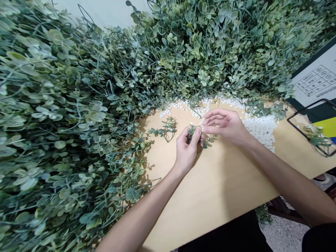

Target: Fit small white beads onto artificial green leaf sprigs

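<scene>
My left hand (186, 146) is closed around an artificial leaf sprig (209, 140), whose green leaves stick out past the fingers above the table. Against its thumb tip, my right hand (228, 125) pinches with thumb and fingertips; a small pale bit shows there, too small to name. Small white pieces (261, 130) lie in a heap to the right of my right hand, with more scattered behind both hands. Another leafy sprig (168, 128) rests on the table left of my left hand.
Large piles of artificial green foliage (78, 105) cover the table's (199, 196) left side and back. At the right stand a printed sheet (315, 80) and a black wire frame (296, 117), with a white-tipped sprig (319, 136) by it. The table's front edge runs near my body.
</scene>
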Demonstrator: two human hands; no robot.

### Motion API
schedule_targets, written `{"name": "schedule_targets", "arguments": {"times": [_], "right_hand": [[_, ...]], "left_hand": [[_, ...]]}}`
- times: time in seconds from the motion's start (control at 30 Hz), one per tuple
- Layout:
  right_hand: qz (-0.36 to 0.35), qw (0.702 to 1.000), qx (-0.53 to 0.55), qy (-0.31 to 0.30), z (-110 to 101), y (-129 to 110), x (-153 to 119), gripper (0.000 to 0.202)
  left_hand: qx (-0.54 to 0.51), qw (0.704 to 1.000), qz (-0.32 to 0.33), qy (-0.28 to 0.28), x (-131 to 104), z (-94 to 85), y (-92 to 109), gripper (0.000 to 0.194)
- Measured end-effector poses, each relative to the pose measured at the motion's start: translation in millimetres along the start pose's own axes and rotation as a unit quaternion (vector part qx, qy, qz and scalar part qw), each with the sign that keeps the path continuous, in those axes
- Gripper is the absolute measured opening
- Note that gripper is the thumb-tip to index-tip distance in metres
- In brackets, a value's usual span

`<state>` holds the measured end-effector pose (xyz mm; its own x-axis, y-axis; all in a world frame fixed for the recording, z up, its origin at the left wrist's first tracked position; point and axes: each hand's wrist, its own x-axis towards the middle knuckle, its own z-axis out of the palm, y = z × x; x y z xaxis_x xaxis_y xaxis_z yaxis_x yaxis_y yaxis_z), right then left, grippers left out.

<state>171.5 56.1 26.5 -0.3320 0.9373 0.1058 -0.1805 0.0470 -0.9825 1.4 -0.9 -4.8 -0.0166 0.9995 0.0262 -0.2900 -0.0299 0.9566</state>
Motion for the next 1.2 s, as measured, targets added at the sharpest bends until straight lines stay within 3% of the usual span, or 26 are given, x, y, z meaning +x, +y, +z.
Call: {"name": "schedule_targets", "arguments": {"times": [0.4, 1.2], "right_hand": [[-0.055, 0.998, -0.014, 0.023, 4.8, 7.6, -1.3, 0.044], [-0.080, 0.996, -0.038, 0.030, 11.1, 12.6, -5.4, 0.042]], "left_hand": [[-0.017, 1.000, 0.001, 0.012, 1.1, 0.9, 0.2, 0.030], [0.004, 1.000, -0.001, 0.006, 0.8, -0.1, 3.5, 0.031]]}}
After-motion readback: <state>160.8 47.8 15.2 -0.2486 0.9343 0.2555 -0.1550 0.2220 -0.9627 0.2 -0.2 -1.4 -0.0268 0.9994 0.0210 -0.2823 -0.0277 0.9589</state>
